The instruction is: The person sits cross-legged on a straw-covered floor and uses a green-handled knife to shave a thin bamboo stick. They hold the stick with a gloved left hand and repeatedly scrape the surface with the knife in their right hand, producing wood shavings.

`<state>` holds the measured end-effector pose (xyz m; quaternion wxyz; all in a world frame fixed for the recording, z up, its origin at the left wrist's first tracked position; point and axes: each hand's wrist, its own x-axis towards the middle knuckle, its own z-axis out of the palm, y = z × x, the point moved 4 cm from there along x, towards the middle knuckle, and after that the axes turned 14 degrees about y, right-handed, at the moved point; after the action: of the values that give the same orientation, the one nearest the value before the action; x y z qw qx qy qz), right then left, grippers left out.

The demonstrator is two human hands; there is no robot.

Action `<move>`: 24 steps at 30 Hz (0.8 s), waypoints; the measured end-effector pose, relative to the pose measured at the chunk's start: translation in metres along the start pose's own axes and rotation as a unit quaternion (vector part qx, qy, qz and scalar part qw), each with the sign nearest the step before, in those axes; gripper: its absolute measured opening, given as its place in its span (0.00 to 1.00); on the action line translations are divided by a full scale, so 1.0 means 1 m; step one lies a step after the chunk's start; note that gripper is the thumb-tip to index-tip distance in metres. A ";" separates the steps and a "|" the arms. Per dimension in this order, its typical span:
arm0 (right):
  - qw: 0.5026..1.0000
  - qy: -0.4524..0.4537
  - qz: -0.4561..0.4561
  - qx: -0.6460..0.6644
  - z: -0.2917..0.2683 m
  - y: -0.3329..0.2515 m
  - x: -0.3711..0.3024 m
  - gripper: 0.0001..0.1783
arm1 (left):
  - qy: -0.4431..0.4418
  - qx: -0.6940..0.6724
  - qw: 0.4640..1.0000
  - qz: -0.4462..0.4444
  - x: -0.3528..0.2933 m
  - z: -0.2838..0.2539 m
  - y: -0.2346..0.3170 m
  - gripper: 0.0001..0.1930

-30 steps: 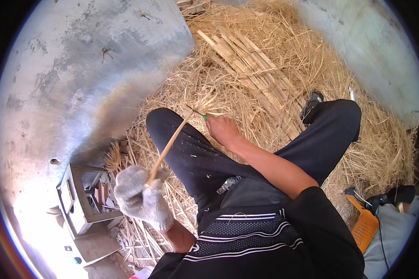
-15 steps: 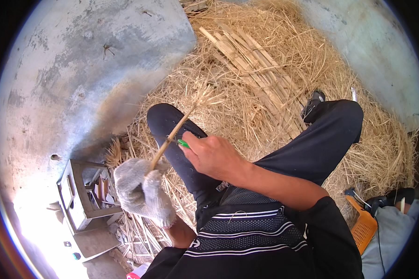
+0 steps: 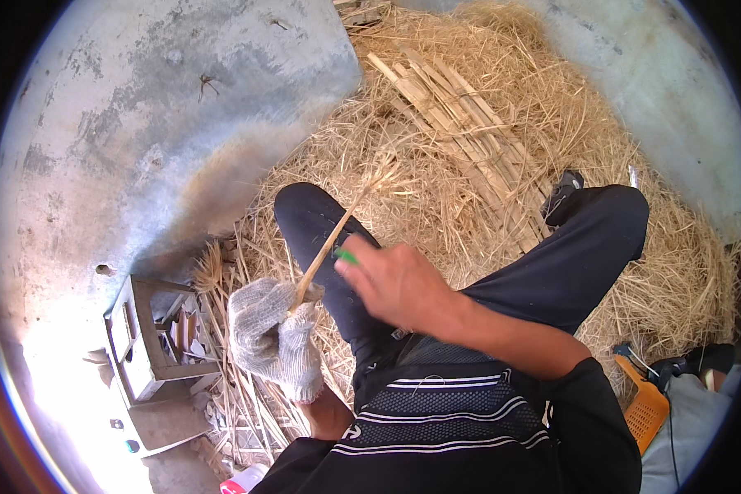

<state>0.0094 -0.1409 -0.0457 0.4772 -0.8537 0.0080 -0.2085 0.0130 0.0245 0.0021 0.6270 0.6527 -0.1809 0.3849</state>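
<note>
head view: left hand (image 3: 278,333) (one glove (image 3: 259,311)) grips one stick (image 3: 328,248).

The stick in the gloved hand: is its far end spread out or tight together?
Spread. The stick in the gloved left hand is one narrow shaft, but its far end splays into pale strands.

Off view ctr: got slats (image 3: 461,123) at 1 o'clk, on straw (image 3: 675,272); shoe (image 3: 561,196) just R of slats' near end; wall (image 3: 165,148) at 10; box frame (image 3: 145,382) at 8; plastic pc (image 3: 646,414) at 4. Got stalk (image 3: 331,244) in L hand (image 3: 276,333), aimed at 1; R hand (image 3: 403,284) w/ tool (image 3: 347,257), at stalk's 4.
</note>
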 end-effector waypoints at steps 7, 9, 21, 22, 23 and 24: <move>0.985 -0.002 0.074 -0.158 0.011 0.081 0.004 0.14 | 0.001 -0.019 0.999 -0.045 -0.001 -0.002 -0.003 0.16; 0.979 -0.030 0.119 -0.161 0.013 0.089 0.004 0.13 | -0.003 -0.021 0.999 -0.040 0.000 -0.005 -0.006 0.18; 0.996 0.014 -0.018 -0.081 0.032 0.028 0.011 0.11 | 0.065 0.012 0.998 -0.013 0.018 -0.010 -0.019 0.09; 0.993 0.010 -0.028 -0.112 0.031 0.013 0.011 0.11 | 0.111 -0.004 0.992 -0.056 0.018 -0.009 -0.020 0.08; 0.996 -0.030 -0.042 -0.070 0.030 -0.002 0.007 0.12 | 0.106 -0.008 0.993 -0.056 0.018 -0.007 -0.020 0.08; 0.994 -0.002 -0.097 -0.049 0.030 -0.009 0.002 0.13 | 0.102 -0.012 0.993 -0.057 0.017 -0.006 -0.019 0.08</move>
<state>0.0203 -0.1118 -0.0513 0.4127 -0.8730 -0.0655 -0.2515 0.0360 0.0377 0.0009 0.6708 0.6118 -0.0835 0.4109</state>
